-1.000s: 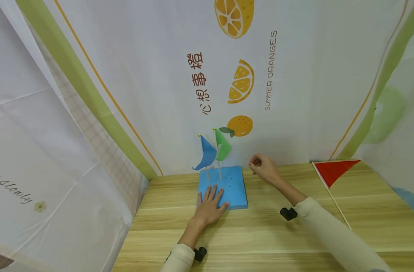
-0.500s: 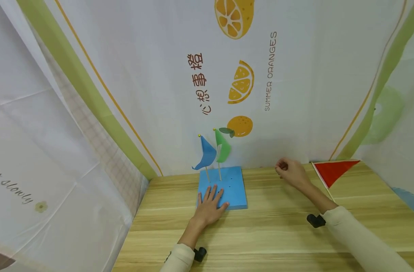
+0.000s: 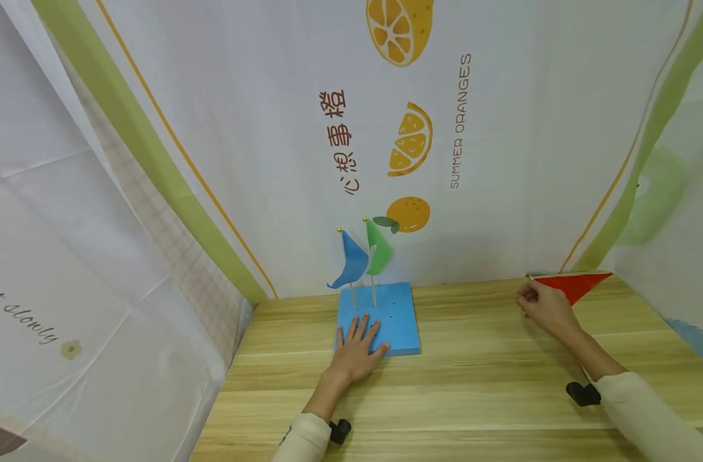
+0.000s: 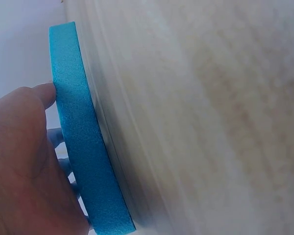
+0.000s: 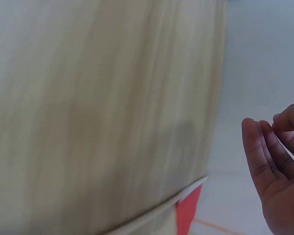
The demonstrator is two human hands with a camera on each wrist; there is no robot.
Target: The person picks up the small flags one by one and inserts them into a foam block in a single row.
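Note:
My left hand (image 3: 355, 351) lies with its fingers spread on a blue foam block (image 3: 401, 330). In the left wrist view its thumb touches the edge of that block (image 4: 83, 132). A blue flag (image 3: 354, 263) and a green flag (image 3: 380, 256) stand upright in the block on thin sticks. To the right, my right hand (image 3: 547, 311) is above a red flag (image 3: 579, 284) lying on the table, hiding much of its stick. Nothing shows between its loosely bent fingers; in the right wrist view the flag's stick (image 5: 157, 211) is apart from them.
The wood-grain table (image 3: 455, 385) meets a white printed curtain (image 3: 501, 192) at the back. More fabric hangs at the left and right. Several small dark holes show in the foam block's top. Each wrist wears a black camera (image 3: 582, 393).
My right hand has moved right, from beside the foam block to over the red flag. The left hand and the two standing flags have stayed in place.

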